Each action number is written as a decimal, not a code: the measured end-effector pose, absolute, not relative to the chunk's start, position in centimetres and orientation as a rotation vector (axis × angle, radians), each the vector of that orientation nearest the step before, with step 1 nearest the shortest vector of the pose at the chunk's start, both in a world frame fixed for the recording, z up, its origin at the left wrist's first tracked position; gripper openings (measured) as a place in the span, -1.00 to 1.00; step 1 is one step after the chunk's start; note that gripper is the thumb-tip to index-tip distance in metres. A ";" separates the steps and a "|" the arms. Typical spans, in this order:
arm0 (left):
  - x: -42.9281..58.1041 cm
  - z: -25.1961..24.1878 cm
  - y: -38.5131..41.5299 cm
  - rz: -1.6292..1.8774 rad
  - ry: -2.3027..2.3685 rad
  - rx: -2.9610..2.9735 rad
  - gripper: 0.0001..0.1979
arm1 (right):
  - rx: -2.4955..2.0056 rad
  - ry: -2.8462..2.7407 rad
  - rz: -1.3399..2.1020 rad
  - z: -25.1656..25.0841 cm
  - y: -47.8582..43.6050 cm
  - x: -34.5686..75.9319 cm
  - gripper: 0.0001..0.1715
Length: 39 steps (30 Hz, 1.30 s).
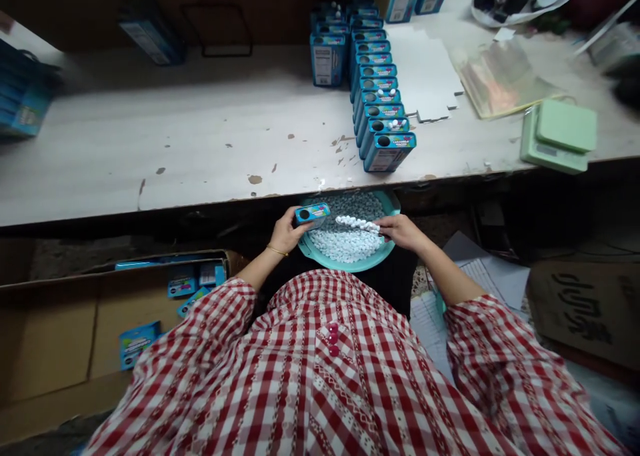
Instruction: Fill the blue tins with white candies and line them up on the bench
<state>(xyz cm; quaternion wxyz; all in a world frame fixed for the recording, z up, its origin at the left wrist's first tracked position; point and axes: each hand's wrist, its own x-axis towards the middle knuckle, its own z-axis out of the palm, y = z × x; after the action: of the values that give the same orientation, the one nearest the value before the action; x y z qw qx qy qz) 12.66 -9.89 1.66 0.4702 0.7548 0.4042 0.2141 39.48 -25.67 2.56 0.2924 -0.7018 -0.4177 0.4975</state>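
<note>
left hand clamped around a small blue tin, fingers wrapped along its underside, the tin tilted slightly and held just over the left rim of a teal basin. gold bangle around the left wrist. right hand closed in a pinch on one end of a short line of white pellets, the line stretching across the basin toward the tin and ending just beside it; exact grip hidden behind the fingers. loose pellets heaped in the basin, directly below both hands, the basin itself resting against dark cloth on the lap. ahead, a worn white table with chipped paint, and on it a long double row of upright blue tins, round holes on top, white pellets poking from a few. just right of the row, a flat sheet of card, then a clear plastic bag and a green scale near the table edge. below the table on the left, an open cardboard box holding loose blue cartons. papers on the floor to the right, beside red-and-white checked sleeves.
</note>
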 end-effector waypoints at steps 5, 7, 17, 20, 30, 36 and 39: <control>15.7 0.8 -11.9 0.377 0.974 2.007 -0.60 | -2.055 -1.540 1.073 7.6 -24.7 38.8 -0.67; 16.5 0.7 -12.5 0.326 0.959 2.074 -0.60 | -2.212 -1.718 0.921 9.2 -23.9 37.7 -0.68; 17.2 -0.5 -13.2 0.249 0.967 2.252 -0.63 | -2.500 -2.233 0.628 14.5 -20.7 32.3 -0.63; 17.1 -0.8 -13.0 0.283 0.984 2.223 -0.63 | -2.498 -2.304 0.559 15.2 -21.1 32.5 -0.63; 17.5 -1.7 -12.7 0.407 0.842 2.075 -0.64 | -2.581 -2.222 0.654 13.1 -23.9 35.4 -0.53; 16.2 -2.7 -12.3 0.515 1.160 1.700 -0.62 | -2.761 -1.828 0.761 6.2 -25.4 37.5 -0.51; 16.6 -3.9 -12.7 0.450 1.305 1.535 -0.68 | -2.715 -1.705 0.984 1.4 -24.2 35.1 -0.53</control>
<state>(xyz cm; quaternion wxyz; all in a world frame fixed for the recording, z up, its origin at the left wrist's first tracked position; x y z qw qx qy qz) 16.64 -12.70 -3.94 0.5131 0.6383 0.5425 0.1873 35.08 -24.22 1.42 -0.1055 -0.8051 -0.5055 0.2917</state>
